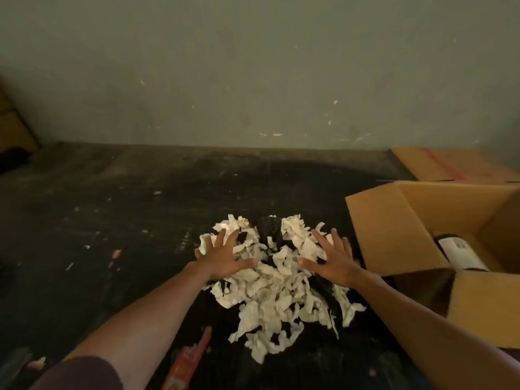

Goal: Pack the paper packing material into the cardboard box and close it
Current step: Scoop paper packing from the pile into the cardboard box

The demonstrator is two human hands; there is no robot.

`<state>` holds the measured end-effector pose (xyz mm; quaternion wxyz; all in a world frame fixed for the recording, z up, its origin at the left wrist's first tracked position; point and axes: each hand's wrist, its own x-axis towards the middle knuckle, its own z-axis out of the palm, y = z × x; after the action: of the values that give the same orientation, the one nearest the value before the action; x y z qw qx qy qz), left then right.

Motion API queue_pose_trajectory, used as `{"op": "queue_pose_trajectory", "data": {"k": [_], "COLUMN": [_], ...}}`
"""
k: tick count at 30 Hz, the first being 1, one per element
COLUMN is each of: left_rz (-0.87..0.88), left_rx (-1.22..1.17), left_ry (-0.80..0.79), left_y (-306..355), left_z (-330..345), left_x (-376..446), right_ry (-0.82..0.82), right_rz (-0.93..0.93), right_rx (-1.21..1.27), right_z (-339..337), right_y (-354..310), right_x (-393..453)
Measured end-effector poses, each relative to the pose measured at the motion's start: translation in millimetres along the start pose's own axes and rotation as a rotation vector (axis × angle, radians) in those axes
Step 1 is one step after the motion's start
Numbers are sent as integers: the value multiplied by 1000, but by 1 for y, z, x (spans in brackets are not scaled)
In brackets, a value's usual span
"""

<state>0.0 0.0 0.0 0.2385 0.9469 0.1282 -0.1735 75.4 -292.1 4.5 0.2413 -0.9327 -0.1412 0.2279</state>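
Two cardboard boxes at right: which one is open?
The nearer box, beside the right hand: flaps up, bottle inside. The far box by the wall is closed.

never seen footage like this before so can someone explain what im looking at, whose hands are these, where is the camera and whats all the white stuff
There is no machine here. The single picture comes from a wide-angle camera worn on a person's head, looking forward and down, so the two bare arms are that person's own. The left hand and the right hand lie spread, fingers straight, on a pile of white shredded paper packing material on a dark work surface. Neither hand grips anything. To the right stands an open cardboard box with its flaps up; a dark bottle with a pale label lies inside. A second box sits behind it by the wall.
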Motion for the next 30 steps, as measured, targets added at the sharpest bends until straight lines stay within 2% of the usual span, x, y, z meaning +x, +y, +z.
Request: {"op": "queue_pose_trajectory", "data": {"k": [4, 12, 16, 23, 30], "left_rz": [-70, -12, -18, 12, -19], "left_rx": [13, 123, 122, 177, -93], "left_ry": [-61, -34, 92, 415, 374], "left_y": [-18, -29, -30, -30, -27], "left_z": [27, 86, 105, 125, 111], "left_x": [15, 54, 57, 56, 60], "right_ry": [-26, -135, -70, 135, 184], "right_rz": [-15, -141, -154, -187, -256], "right_rx": [-116, -326, -493, -531, -483], "right_z": [21, 71, 89, 96, 88], "right_y": [22, 40, 47, 50, 44], "right_x": [25, 76, 81, 84, 87]}}
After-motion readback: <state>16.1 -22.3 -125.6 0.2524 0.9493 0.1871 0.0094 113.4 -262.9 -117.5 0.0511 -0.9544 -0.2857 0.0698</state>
